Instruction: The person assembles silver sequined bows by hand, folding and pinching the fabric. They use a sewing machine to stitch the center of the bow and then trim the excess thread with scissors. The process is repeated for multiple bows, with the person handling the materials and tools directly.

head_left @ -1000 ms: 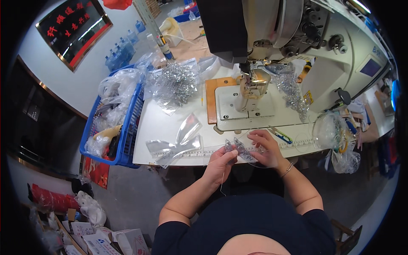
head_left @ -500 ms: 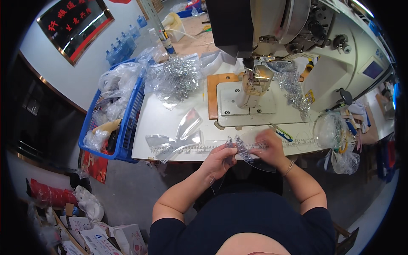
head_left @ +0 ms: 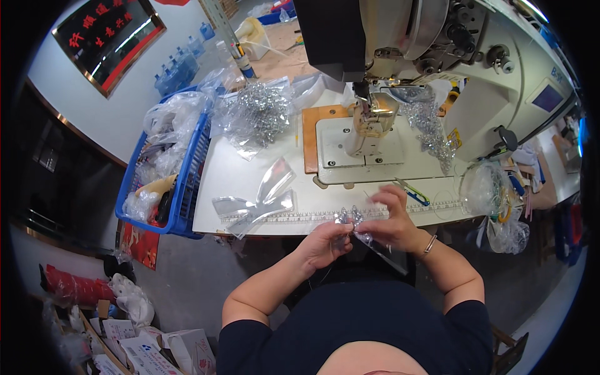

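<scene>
Some silver trim (head_left: 357, 217) is pinched in the fingers of the left hand (head_left: 327, 244) and right hand (head_left: 397, 229), its tips poking out past them. Clear plastic (head_left: 265, 206) lies left of the fingers; snips (head_left: 417, 196) lie just beyond the right ones.

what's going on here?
A person at a white table is pinching sparkly silver material between the fingers of both bare hands, left hand and right hand close together at the front edge. The held material is in front of the sewing machine, not under its needle area. Clear plastic strips lie to the left, green-and-blue snips to the right, and a packed blue basket stands at far left.
</scene>
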### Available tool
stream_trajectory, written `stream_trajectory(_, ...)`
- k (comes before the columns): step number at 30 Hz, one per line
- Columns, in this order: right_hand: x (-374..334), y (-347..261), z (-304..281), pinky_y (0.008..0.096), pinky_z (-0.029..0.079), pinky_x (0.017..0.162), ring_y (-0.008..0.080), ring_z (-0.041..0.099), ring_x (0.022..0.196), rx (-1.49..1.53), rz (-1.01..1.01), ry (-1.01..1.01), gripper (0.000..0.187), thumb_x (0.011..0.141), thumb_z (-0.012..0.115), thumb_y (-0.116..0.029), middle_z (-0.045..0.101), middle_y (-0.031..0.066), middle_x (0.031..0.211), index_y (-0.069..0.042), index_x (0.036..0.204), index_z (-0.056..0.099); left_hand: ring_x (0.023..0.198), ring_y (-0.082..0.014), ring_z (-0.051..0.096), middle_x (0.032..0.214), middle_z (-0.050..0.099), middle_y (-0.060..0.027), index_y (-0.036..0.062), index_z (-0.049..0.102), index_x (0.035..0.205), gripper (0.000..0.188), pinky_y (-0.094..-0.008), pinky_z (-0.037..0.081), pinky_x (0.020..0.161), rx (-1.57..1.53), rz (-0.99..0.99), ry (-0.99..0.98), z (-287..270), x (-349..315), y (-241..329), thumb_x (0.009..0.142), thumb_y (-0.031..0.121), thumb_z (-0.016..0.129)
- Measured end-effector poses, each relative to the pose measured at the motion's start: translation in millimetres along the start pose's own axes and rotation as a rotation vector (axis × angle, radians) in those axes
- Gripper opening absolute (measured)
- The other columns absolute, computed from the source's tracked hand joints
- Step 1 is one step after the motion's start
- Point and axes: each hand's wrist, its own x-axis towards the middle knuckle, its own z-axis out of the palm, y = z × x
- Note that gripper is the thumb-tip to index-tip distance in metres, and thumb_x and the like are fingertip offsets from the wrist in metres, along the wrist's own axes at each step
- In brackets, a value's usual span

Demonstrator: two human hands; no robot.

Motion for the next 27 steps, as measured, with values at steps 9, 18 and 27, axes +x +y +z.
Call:
stream_trajectory(9,22.9,4.4,-16.1,0.0489,0.025,0.102,0.0249,0.048,0.117,0.139,0.456,0.071,0.013,0.075,0.071,-0.016,0.064,0.0101,0.099,-0.012,0.086,0.065,0.104,-0.0301,0.056,0.129,0.044,-0.0233,-0.0042,0.032,0.134,0.058,-0.0349,0.048,0.089,-0.237,0.151,-0.505,-25.1,12.6,21.2,0.096,0.040,0.032)
stream_trajectory(18,14.4,13.4,12.0,0.0219,0.044,0.068,0.0079,0.056,0.074,1.082,0.930,0.291,0.015,0.084,0.064,-0.011,0.065,0.0052,0.081,0.003,0.089,0.063,0.133,-0.0280,0.025,0.145,0.023,-0.0145,0.0056,0.019,0.141,0.091,-0.0423,0.024,0.109,0.050,0.722,-0.141,-10.0,27.5,-9.5,0.077,0.056,0.061)
stream_trajectory(27,19.3,7.8,-2.7,0.0219,0.043,0.067,0.0066,0.055,0.073,1.069,0.901,0.188,0.017,0.083,0.065,-0.012,0.064,0.0033,0.079,0.002,0.091,0.063,0.115,-0.0293,0.048,0.127,0.047,-0.0115,0.0003,0.030,0.135,0.093,-0.0448,0.036,0.101,0.231,0.436,-0.324,-20.6,28.8,22.9,0.074,0.064,0.058)
